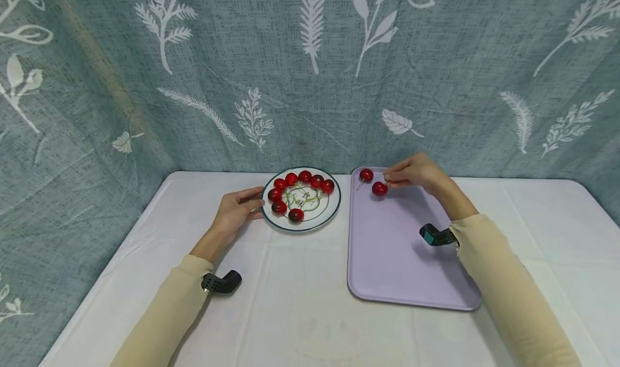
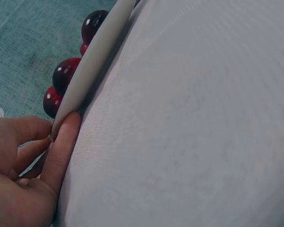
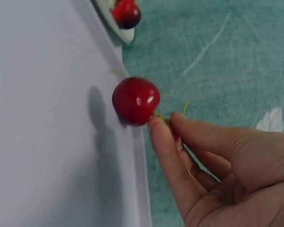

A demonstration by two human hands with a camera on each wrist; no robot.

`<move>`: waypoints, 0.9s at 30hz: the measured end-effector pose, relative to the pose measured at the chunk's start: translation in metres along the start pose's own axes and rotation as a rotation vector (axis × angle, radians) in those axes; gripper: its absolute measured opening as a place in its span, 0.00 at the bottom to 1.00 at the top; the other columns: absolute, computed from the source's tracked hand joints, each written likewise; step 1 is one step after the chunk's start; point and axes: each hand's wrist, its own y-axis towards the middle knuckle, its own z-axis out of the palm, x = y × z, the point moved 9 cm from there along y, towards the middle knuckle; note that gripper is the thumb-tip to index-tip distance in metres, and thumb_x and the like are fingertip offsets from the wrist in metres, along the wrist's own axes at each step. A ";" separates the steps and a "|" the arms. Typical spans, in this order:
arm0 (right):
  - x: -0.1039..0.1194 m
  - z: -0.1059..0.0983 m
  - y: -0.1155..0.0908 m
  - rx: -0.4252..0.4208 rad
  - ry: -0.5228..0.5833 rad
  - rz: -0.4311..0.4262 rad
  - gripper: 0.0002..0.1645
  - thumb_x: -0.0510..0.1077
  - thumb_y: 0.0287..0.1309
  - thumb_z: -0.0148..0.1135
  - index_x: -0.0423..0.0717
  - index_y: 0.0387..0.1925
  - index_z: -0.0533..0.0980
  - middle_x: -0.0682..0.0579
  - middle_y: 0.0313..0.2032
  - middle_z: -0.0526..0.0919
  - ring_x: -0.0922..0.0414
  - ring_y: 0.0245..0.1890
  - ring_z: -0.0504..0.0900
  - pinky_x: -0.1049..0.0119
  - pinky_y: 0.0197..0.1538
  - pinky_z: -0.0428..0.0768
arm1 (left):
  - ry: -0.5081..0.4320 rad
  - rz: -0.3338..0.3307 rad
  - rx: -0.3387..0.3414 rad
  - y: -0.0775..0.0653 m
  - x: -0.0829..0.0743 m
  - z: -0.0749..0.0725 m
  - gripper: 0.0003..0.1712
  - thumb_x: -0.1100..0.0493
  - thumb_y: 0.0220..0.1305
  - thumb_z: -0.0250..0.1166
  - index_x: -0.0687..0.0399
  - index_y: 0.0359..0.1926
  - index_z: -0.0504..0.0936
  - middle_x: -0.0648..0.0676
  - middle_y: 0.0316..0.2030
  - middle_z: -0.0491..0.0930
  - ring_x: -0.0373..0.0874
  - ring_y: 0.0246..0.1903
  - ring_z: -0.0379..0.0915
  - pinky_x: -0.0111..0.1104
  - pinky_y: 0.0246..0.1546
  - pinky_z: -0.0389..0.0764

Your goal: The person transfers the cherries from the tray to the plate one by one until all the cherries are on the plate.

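Note:
My left hand [image 1: 237, 211] pinches the left rim of a round white plate [image 1: 317, 220] with a dark edge. In the left wrist view one finger lies under the plate and other fingertips meet its rim. Several dark red cherries [image 1: 296, 215] form an open ring on it, with their green stems [image 1: 302, 197] pointing inward. My right hand [image 1: 418, 172] pinches the green stem [image 3: 160, 116] of a red cherry [image 3: 136, 101] between thumb and finger, over the far part of a lilac tray [image 1: 392, 248]. Another cherry [image 1: 366, 175] with its stem lies in the tray's far left corner.
The tray stands just right of the plate on a white-covered table [image 1: 290, 291]. A green curtain [image 1: 290, 114] with white leaf prints hangs behind the table's far edge. Each wrist wears a black camera [image 1: 221, 282].

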 end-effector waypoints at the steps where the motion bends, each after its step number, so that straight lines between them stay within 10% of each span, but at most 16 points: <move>1: 0.003 0.002 -0.001 0.008 0.003 -0.011 0.22 0.34 0.64 0.62 0.24 0.56 0.73 0.49 0.36 0.87 0.63 0.31 0.86 0.60 0.50 0.86 | -0.001 0.001 0.000 0.000 0.000 0.000 0.27 0.68 0.70 0.56 0.61 0.69 0.68 0.61 0.67 0.67 0.52 0.60 0.71 0.28 0.42 0.86; 20: 0.028 0.075 0.003 0.144 0.117 -0.114 0.20 0.31 0.62 0.62 0.25 0.55 0.75 0.33 0.56 0.78 0.61 0.36 0.86 0.49 0.60 0.79 | -0.016 0.001 0.011 0.000 -0.001 -0.002 0.28 0.68 0.70 0.57 0.62 0.69 0.67 0.61 0.68 0.66 0.53 0.62 0.69 0.27 0.43 0.86; 27: 0.025 0.096 0.012 0.171 0.117 -0.102 0.18 0.32 0.61 0.63 0.27 0.53 0.78 0.40 0.47 0.85 0.61 0.36 0.86 0.55 0.56 0.83 | -0.017 -0.001 0.014 0.000 0.000 -0.001 0.28 0.68 0.69 0.57 0.62 0.69 0.68 0.61 0.68 0.66 0.52 0.61 0.70 0.28 0.43 0.86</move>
